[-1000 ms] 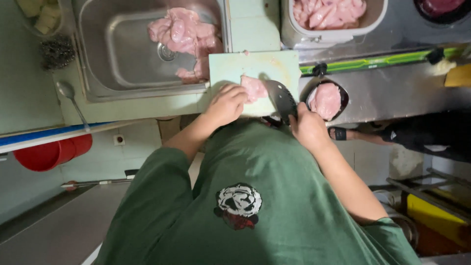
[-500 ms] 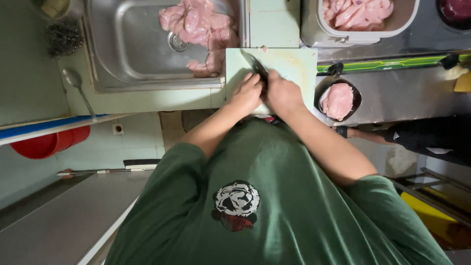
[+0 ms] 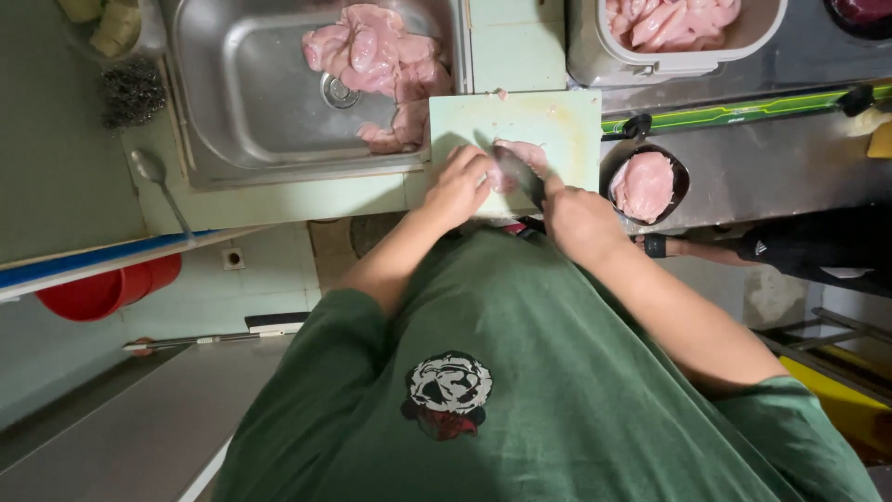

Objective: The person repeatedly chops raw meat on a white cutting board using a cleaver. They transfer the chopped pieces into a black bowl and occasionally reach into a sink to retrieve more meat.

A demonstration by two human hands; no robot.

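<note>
We record a tiled counter in pale green, glazed and smooth, with a pale green plastic cutting board lying flat directly beyond both hands. The left hand presses down with curled fingers on a piece of raw pink meat at the near edge of the board. The right hand is closed around the handle of a knife; its dark blade slants toward the left hand and lies against the meat. We cannot tell how deep the edge sits in the meat.

Beyond and to the left of the left hand we note a stainless steel sink, rectangular, dull-polished, holding a heap of raw meat pieces around the drain, wet and glossy. Further left of the sink lie a dark steel scouring pad and a metal spoon. Just to the right of the right hand sits a round dark bowl with one pale slab of meat inside. Beyond that hand stands a grey rectangular plastic tub filled with more meat, resting on a steel worktop crossed by a green strip.

Well below the left hand, at floor level, we see a red plastic basin under a blue-edged shelf, and white wall tiling. The person wears a green cotton shirt with a round printed emblem.
</note>
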